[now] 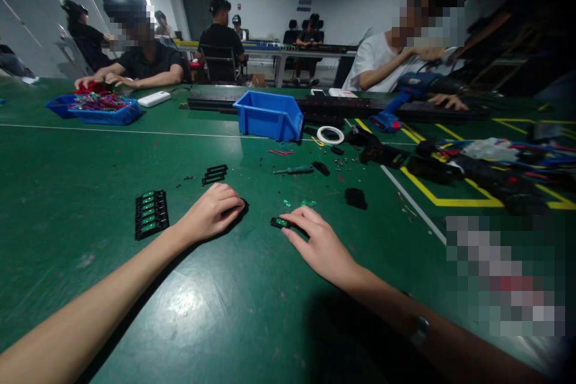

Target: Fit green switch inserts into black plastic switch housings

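Between the thumb and fingers of my right hand is a small black housing with a green circuit board in it, low over the green table. My left hand rests on the table with its fingers curled together. Something dark shows at its fingertips, but I cannot tell whether it is a part or shadow. Left of that hand lies a row of several black housings with green boards. Thin black frames lie just beyond it. Small loose green boards lie beyond my right fingertips.
Farther off stand a blue bin, a white ring and a screwdriver. A black clump lies right of my right hand. Cables and a blue power drill are at the right. Co-workers sit across the table.
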### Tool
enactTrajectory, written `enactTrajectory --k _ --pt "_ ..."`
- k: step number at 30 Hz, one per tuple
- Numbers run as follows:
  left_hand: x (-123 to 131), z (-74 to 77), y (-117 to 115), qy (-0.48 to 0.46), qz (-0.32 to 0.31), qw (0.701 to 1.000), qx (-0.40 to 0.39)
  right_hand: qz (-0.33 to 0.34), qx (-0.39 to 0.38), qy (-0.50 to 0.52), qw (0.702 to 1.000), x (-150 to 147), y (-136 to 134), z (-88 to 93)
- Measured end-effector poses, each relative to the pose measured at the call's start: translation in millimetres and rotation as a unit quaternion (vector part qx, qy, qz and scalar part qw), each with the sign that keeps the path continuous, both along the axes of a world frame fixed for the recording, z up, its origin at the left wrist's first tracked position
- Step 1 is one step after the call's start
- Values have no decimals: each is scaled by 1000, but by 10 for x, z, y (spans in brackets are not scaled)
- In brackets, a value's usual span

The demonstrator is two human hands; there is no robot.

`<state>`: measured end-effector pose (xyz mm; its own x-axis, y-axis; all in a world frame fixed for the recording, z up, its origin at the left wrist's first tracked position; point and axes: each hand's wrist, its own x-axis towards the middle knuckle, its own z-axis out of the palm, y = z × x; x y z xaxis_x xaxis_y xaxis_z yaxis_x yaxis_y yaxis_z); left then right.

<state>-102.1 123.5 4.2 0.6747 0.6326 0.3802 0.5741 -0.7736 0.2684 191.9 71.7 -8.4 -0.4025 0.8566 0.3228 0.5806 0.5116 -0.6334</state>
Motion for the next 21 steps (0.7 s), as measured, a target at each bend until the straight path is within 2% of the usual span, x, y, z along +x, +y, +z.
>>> enactTrajectory --k 11,21 --pt "82 28 -75 -13 -7 1000 -10 -6 -1 23 1000 6 3 13" --pt "60 -11 -45 -28 30 999 -12 -29 -26 82 996 3 17 27"
